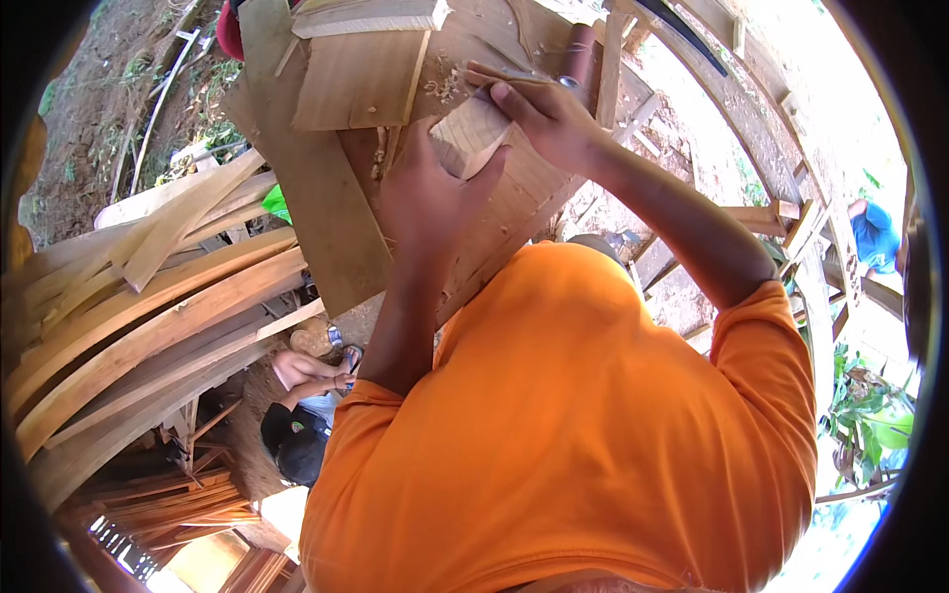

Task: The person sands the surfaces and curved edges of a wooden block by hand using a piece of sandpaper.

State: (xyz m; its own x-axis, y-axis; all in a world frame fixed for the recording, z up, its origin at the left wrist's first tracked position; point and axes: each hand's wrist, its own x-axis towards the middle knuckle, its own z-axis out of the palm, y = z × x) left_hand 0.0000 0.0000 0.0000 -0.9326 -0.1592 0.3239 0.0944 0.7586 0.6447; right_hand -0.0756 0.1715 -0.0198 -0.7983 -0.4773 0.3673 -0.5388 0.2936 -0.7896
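Note:
A pale wooden block (469, 136) is gripped at its near end by my left hand (431, 188), with the thumb on one side and the fingers on the other. My right hand (556, 121) is closed at the block's far right side. Under its fingers shows the edge of a thin brownish sheet, perhaps sandpaper, lying against the block. Both hands are above a wooden work table (514, 203). Curled wood shavings (447, 83) lie just beyond the block.
A dark red-brown cylinder (579, 51) lies right of the hands. Flat boards (364, 84) and a long plank (321, 203) are at the left of the table. Stacked timber (158, 336) fills the left side. One person (297, 435) sits lower left; another (874, 237) is far right.

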